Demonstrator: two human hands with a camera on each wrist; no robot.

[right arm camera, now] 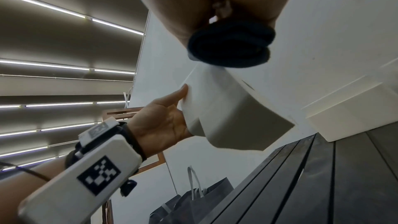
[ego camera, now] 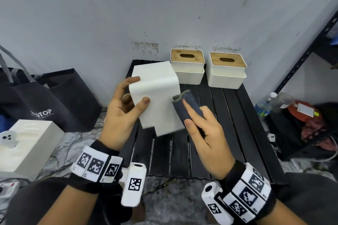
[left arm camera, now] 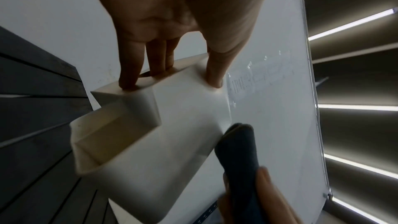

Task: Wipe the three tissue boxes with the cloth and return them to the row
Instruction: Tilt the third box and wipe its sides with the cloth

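My left hand (ego camera: 120,109) grips a white tissue box (ego camera: 157,97) tipped on its side and lifted above the black slatted table (ego camera: 228,133); the thumb lies on its upper face and the fingers curl into its lid side. In the left wrist view those fingers (left arm camera: 129,77) hook into the lid slot of the box (left arm camera: 183,134). My right hand (ego camera: 199,128) pinches a folded dark blue cloth (ego camera: 188,106) against the box's right edge. The cloth (right arm camera: 230,45) touches the box (right arm camera: 226,108) in the right wrist view. Two more white boxes with wooden lids (ego camera: 187,67) (ego camera: 227,71) stand side by side at the table's back.
Black paper bags (ego camera: 54,97) and a white carton (ego camera: 31,142) sit on the floor to the left. A black shelf rack (ego camera: 301,60) with a water bottle (ego camera: 265,104) and clutter stands to the right. A grey wall runs right behind the table.
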